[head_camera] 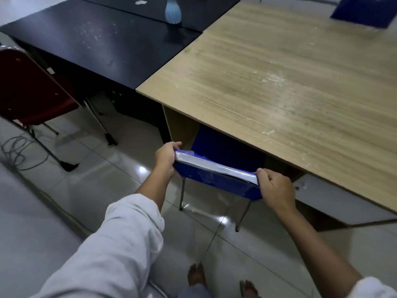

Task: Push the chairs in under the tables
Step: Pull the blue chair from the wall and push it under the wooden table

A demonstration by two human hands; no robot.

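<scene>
A blue chair (214, 179) stands at the near edge of the light wooden table (279, 72), its seat under the tabletop and only its backrest and rear legs sticking out. My left hand (166, 155) grips the left end of the backrest's top. On the right end, my right hand (275, 188) is closed around the same edge. A red chair (32, 87) stands at the left, pulled out a little from the black table (90, 46), backrest towards me.
A pale blue vase (173, 10) stands on the black table. Another blue chair's back (363, 11) shows beyond the wooden table's far edge. Cables (17, 151) lie on the tiled floor under the red chair. My bare feet (196, 274) are on the tiles below.
</scene>
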